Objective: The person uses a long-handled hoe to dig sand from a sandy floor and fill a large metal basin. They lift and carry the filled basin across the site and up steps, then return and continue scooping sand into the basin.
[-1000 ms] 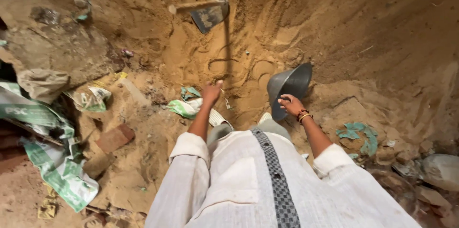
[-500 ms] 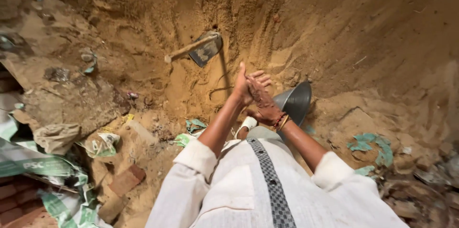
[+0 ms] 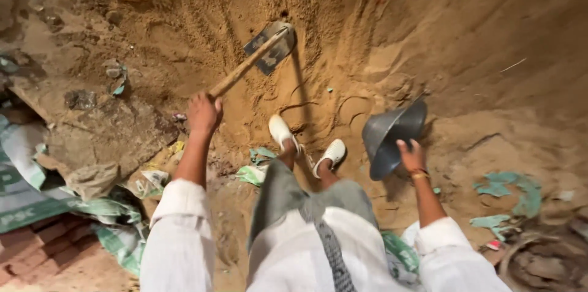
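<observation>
Two hands busy: left hand (image 3: pixel 204 112) grips the hoe (image 3: pixel 271 47), its blade sunk in the sand heap (image 3: pixel 380 35); right hand (image 3: pixel 411 156) clasps the metal pan (image 3: pixel 389 136), tilted beside the feet. Digging looks underway; scooping calls for the pan set close.

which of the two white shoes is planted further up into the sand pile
The left shoe, on the hoe side, sits further up the sand. The right shoe stands lower, nearer the dark metal pan.
</observation>
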